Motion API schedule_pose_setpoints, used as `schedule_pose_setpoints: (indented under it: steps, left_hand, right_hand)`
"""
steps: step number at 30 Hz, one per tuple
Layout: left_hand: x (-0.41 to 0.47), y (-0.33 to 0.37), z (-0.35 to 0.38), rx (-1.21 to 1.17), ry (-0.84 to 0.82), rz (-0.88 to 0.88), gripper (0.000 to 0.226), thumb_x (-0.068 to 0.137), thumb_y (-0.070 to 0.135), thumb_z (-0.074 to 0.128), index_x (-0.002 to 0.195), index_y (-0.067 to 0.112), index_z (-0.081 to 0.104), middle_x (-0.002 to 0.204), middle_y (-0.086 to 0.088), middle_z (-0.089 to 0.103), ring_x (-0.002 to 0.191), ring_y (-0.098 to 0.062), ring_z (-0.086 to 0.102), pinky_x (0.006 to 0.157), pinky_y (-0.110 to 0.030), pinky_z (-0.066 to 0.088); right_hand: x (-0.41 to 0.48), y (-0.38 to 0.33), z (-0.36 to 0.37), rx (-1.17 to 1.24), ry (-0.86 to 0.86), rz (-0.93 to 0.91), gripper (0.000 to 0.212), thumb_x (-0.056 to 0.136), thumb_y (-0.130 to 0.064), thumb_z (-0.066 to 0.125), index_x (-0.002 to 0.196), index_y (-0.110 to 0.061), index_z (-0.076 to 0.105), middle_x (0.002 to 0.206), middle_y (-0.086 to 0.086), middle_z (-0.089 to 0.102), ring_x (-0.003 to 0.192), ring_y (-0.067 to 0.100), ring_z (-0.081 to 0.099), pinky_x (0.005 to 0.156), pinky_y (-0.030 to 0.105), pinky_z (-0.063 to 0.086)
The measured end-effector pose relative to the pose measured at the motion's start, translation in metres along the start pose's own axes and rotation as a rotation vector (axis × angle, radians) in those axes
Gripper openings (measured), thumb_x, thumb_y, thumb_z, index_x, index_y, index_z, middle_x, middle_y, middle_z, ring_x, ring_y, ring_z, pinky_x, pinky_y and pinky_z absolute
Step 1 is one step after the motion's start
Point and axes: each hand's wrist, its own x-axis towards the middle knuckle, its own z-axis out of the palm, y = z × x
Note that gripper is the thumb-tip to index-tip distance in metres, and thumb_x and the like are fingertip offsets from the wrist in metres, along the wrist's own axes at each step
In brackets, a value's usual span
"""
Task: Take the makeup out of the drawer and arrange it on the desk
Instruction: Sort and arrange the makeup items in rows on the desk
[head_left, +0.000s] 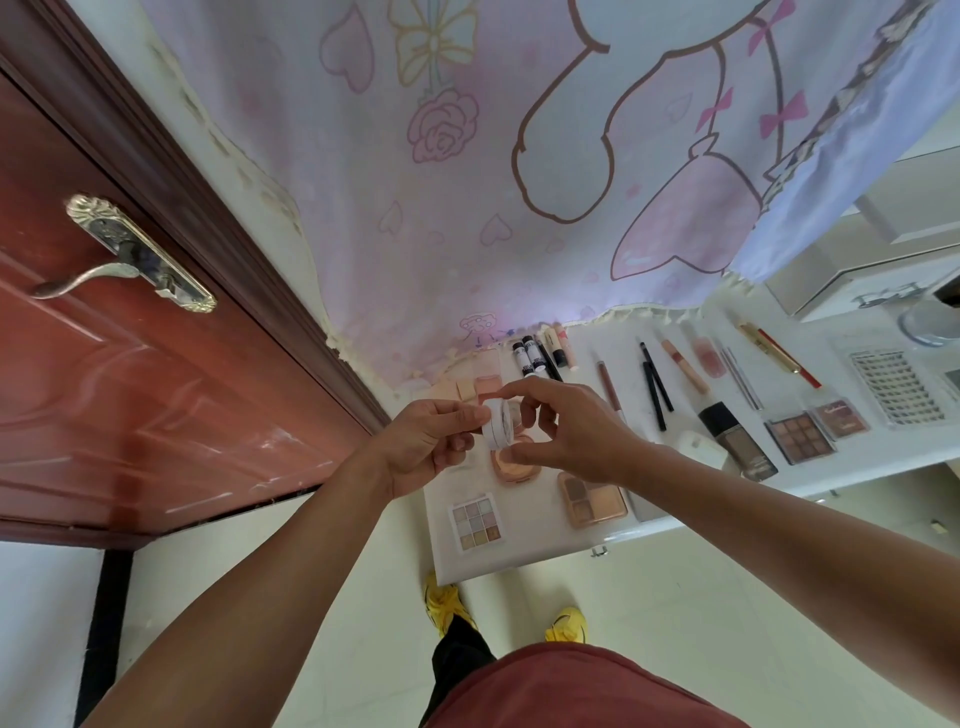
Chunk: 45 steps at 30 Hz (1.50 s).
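A small round white compact case (496, 422) is held on edge above the left end of a white desk (524, 556), pinched between both bare hands. The left hand (431, 441) is closed around its left side, fingers curled and thumb pressed against the rim; the right hand (566, 428) is arched over it, with fingertips (506, 388) set on the top edge and the thumb beneath.

Directly under the hands, a round peach-coloured powder compact (511, 462) is seen lying on the desk, partly hidden. Nearer the front edge, a square pastel nine-pan eyeshadow palette (475, 521) and a rose-gold palette of brown shades (592, 498) are laid flat, apart from each other. Farther right, a square glass foundation bottle with a black cap (737, 434) is lying on its side beside a dark brown nine-pan palette (799, 437). Slim black pencils (655, 387), a peach lip gloss tube (685, 366) and several short tubes (545, 356) are lined up toward the wall, where a pink cartoon-printed cloth (467, 182) is hung. A reddish-brown door with a brass lever handle (135, 260) is seen at left.
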Motion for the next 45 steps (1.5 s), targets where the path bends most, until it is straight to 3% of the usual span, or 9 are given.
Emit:
schedule_pose_setpoints:
  steps: [4,9,13,19,24,29,33,38,45]
  left_hand:
    - [0.001,0.0,-0.001,0.004,0.012,0.004,0.016,0.067,0.014,0.075,0.08,0.005,0.07,0.067,-0.002,0.052,0.053,-0.008,0.04,0.04,-0.016,0.03]
    - [0.0,-0.001,-0.002,0.01,-0.004,0.008,0.013,0.068,0.013,0.075,0.079,0.007,0.071,0.068,-0.002,0.051,0.052,-0.008,0.04,0.041,-0.016,0.03]
    - [-0.001,-0.002,-0.002,0.025,-0.018,0.012,0.019,0.069,0.013,0.074,0.084,0.005,0.066,0.066,-0.002,0.049,0.052,-0.008,0.041,0.041,-0.015,0.03]
    - [-0.002,-0.006,-0.004,0.022,-0.011,0.011,0.021,0.07,0.013,0.072,0.087,0.004,0.064,0.063,0.0,0.052,0.051,-0.007,0.041,0.04,-0.015,0.028]
    - [-0.004,-0.007,-0.004,0.013,-0.01,0.025,0.015,0.071,0.012,0.072,0.083,0.007,0.064,0.06,0.003,0.054,0.052,-0.008,0.042,0.041,-0.016,0.026]
    - [-0.006,-0.011,-0.004,0.002,0.005,0.027,0.016,0.071,0.011,0.071,0.085,0.006,0.064,0.059,0.003,0.056,0.051,-0.007,0.041,0.04,-0.015,0.028]
    - [-0.007,-0.012,-0.005,0.008,0.004,0.024,0.015,0.071,0.012,0.071,0.084,0.006,0.065,0.06,0.003,0.055,0.052,-0.008,0.041,0.04,-0.016,0.03]
    - [-0.008,-0.013,-0.005,0.007,0.014,0.028,0.02,0.07,0.011,0.073,0.087,0.004,0.066,0.06,0.001,0.055,0.05,-0.007,0.042,0.039,-0.015,0.03]
    - [-0.01,-0.012,-0.004,0.012,0.006,0.031,0.016,0.068,0.01,0.074,0.083,0.007,0.068,0.061,0.001,0.053,0.051,-0.008,0.042,0.039,-0.016,0.03]
  right_hand:
    - [0.0,0.0,0.0,0.007,0.0,0.026,0.063,0.069,-0.054,0.08,0.124,-0.032,0.059,0.084,-0.015,0.056,0.064,0.0,0.048,0.065,0.018,0.039]
    - [-0.002,-0.002,0.002,-0.034,-0.009,0.017,0.064,0.072,-0.046,0.082,0.128,-0.039,0.052,0.081,-0.018,0.053,0.062,-0.002,0.048,0.062,0.015,0.035]
    - [-0.005,-0.002,0.002,-0.027,-0.006,0.04,0.069,0.071,-0.06,0.075,0.132,-0.038,0.049,0.084,-0.014,0.056,0.064,0.0,0.048,0.063,0.018,0.036]
    - [-0.007,-0.005,0.002,-0.057,-0.016,0.01,0.064,0.073,-0.045,0.08,0.13,-0.04,0.051,0.078,-0.016,0.055,0.062,-0.003,0.049,0.06,0.013,0.032]
    - [-0.009,-0.004,0.006,-0.036,-0.019,0.073,0.064,0.072,-0.062,0.074,0.127,-0.036,0.054,0.079,-0.014,0.06,0.067,-0.001,0.052,0.064,0.019,0.036]
    - [-0.01,-0.006,0.005,-0.059,-0.04,0.04,0.064,0.074,-0.047,0.08,0.13,-0.042,0.049,0.078,-0.014,0.058,0.064,-0.001,0.05,0.061,0.016,0.035]
    - [-0.011,-0.006,0.006,-0.036,-0.032,0.072,0.066,0.073,-0.06,0.074,0.13,-0.036,0.053,0.078,-0.014,0.06,0.066,-0.002,0.052,0.064,0.019,0.035]
    - [-0.013,-0.007,0.005,-0.062,-0.036,0.037,0.063,0.075,-0.049,0.079,0.131,-0.041,0.051,0.078,-0.013,0.06,0.064,-0.001,0.05,0.064,0.02,0.038]
    - [-0.014,-0.009,0.005,-0.05,-0.032,0.076,0.062,0.074,-0.057,0.076,0.128,-0.036,0.055,0.077,-0.014,0.06,0.065,-0.001,0.051,0.064,0.02,0.035]
